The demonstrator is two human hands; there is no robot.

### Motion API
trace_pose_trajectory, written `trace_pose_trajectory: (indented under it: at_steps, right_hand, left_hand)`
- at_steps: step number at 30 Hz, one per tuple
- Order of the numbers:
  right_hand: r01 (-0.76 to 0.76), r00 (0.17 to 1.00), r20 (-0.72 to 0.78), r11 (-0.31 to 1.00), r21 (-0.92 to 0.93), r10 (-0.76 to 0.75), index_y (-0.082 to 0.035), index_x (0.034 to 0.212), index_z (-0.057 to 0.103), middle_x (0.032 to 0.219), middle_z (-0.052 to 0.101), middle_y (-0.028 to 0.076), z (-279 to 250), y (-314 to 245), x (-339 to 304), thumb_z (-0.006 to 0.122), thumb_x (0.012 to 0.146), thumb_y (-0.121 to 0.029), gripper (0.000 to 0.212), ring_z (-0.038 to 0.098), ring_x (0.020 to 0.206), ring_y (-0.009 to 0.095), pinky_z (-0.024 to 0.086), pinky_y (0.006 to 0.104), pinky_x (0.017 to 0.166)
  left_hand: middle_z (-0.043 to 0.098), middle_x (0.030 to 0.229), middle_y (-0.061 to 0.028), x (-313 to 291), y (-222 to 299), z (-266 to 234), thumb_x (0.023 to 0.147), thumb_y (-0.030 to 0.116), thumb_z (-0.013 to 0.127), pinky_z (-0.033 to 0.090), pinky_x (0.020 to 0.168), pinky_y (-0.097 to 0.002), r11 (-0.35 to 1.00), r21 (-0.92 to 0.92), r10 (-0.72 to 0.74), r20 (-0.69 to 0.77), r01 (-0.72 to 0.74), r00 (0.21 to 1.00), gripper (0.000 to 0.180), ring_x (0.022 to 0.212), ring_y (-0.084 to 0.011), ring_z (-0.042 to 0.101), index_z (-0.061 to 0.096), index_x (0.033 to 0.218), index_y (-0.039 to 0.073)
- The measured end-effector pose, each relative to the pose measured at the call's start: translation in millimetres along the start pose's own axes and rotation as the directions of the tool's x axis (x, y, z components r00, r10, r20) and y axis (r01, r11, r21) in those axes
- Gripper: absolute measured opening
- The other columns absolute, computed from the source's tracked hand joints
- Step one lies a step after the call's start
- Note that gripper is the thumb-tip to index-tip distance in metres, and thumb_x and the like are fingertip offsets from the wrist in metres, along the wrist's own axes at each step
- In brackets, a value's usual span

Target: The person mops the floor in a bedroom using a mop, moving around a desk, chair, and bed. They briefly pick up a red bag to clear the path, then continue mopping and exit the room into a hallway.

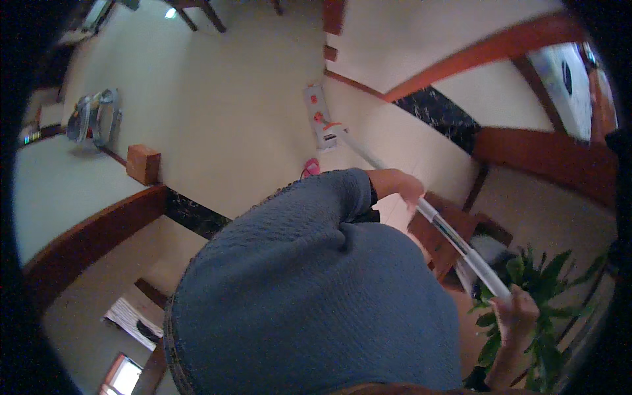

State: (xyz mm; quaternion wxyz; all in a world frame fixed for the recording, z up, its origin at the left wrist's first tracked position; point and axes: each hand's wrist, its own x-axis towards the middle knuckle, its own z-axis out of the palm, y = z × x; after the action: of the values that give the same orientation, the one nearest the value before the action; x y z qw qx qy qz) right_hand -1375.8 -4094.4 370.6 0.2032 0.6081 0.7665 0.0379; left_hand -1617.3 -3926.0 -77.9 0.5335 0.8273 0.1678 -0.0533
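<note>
A flat mop slants across the head view, its white and silver pole [365,153] running from the far floor down to the near right. The mop head [316,118], a long pale grey plate with orange-red parts, lies on the light floor. My left hand [411,189], below a blue-grey sleeve, is wrapped round the middle of the pole. At the pole's upper end, my right hand [517,309] is closed on it. A pink shoe or slipper [311,167] shows just past my sleeve, near the mop head. My clothing hides much of the middle floor.
A green leafy plant [546,296] stands close by my right hand, with brown wooden furniture [447,230] beside it. Dark marble strips [438,115] and wooden frames edge the floor. At left are a brown block [143,164] and a grey-framed object [95,118].
</note>
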Motion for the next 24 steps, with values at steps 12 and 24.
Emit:
trace_pose_trajectory:
  at_steps: [12,24]
  right_hand:
    - [0.039,0.837,0.346,0.676,0.736,-0.424,-0.005,0.132,0.062,0.098,0.073,0.020,-4,-229,162,0.075,0.087,-0.029,0.053,0.072,0.088,0.029,0.056,0.0401,0.079]
    - [-0.379,0.547,0.592,0.455,0.806,-0.593,-0.001,0.126,0.054,0.076,0.058,0.006,-140,-468,364,0.065,0.093,-0.016,0.038,0.050,0.052,0.012,0.041,0.0270,0.042]
  left_hand:
    - [0.066,0.103,-0.0100,-330,-53,4,0.073,0.043,0.082,0.049,0.090,-0.0489,0.812,0.018,-0.357,-0.775,0.583,0.521,0.043,0.105,-0.0312,0.062,0.068,0.101,0.014]
    - [0.069,0.093,-0.0078,-497,-120,-117,0.083,0.049,0.075,0.051,0.081,-0.0522,0.652,-0.234,-0.364,-0.931,0.721,0.027,0.036,0.102,-0.0321,0.063,0.070,0.080,0.013]
